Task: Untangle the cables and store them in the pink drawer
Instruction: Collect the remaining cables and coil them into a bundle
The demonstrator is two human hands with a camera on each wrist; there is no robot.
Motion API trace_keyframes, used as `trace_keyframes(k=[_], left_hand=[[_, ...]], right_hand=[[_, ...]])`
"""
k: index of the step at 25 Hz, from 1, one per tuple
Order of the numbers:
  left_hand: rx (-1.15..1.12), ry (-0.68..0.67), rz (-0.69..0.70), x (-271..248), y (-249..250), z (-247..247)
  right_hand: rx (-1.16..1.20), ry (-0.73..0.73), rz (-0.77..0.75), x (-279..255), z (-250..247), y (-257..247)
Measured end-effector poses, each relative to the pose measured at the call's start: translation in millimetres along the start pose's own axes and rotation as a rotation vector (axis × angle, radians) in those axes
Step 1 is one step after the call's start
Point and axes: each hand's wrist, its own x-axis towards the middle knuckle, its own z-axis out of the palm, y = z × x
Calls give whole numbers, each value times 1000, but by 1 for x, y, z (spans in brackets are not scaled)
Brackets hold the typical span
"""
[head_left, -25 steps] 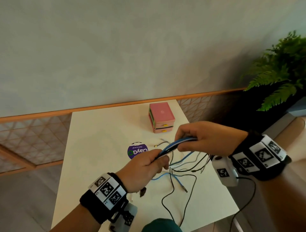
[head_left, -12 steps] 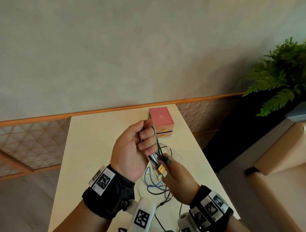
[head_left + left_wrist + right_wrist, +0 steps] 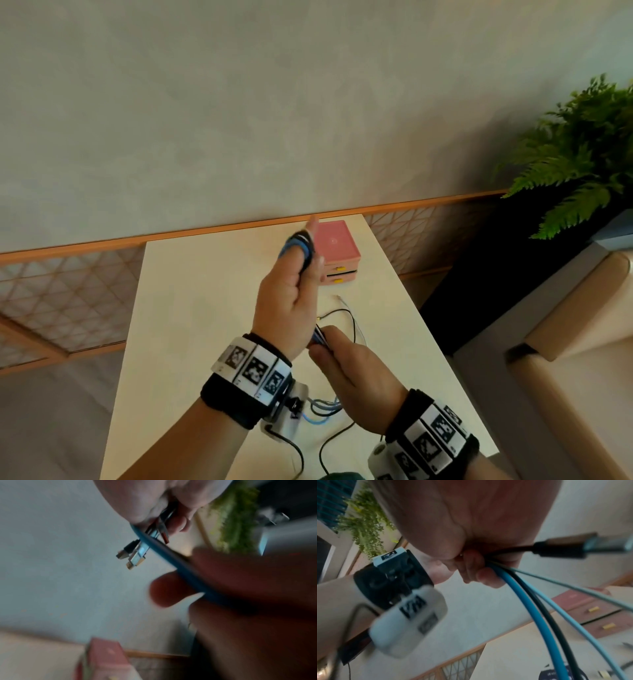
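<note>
My left hand stands upright above the table, with a bundle of blue, black and pale cables looped over its fingers. Just below it, my right hand pinches the cables' ends. In the left wrist view the plugs stick out under the right hand's fingers, and a blue cable crosses my left hand. From the right wrist, blue, black and pale blue cables fan out of the right hand's grip. The pink drawer unit sits shut at the table's far right.
Loose thin cables lie on the cream table between my hands and the drawers, with more cable under my left wrist. A fern and a beige seat stand to the right. The wall runs behind.
My left hand has risen and turned upright with the cable bundle looped over its fingers. The right hand has dropped below it and holds the cable ends.
</note>
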Motion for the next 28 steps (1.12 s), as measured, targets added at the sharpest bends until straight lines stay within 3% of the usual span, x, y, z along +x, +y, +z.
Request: trace_keyframes(k=[3,5,9,11,14,15,17,20,23,25,28], left_hand=[[412,-285,262,-5,-12,-1],[549,-392,229,-5,-25,-6],[701,-479,78,-12,-49,-21],[664,-398,2,-15,-51,-19],[301,8,-187,-3,-30,-15],[261,69,-204,2,-26,-15],[392,-14,-55,9,-22,-20],[547,-278,130,16,-11,-24],[537,-402,232,31,12,-19],[290,-461,136,34,30,-15],[-325,-516,-171,29,67,-10]], right_hand=[[-40,-23,-28,8,-14,1],[-146,-68,14,8,-24,4],[-328,-204,100,1,-42,-3],[-398,-278,119,-1,-43,-13],[-516,-396,72,-6,-34,-26],[-537,-389,40,-7,-36,-27],[-598,-252,-93,-3,-57,-30],[-643,79,-315,13,-110,-39],[-612,195,-364,28,-158,-60],[-571,242,-377,37,-181,-68],[-375,317,-360,51,-187,-60]])
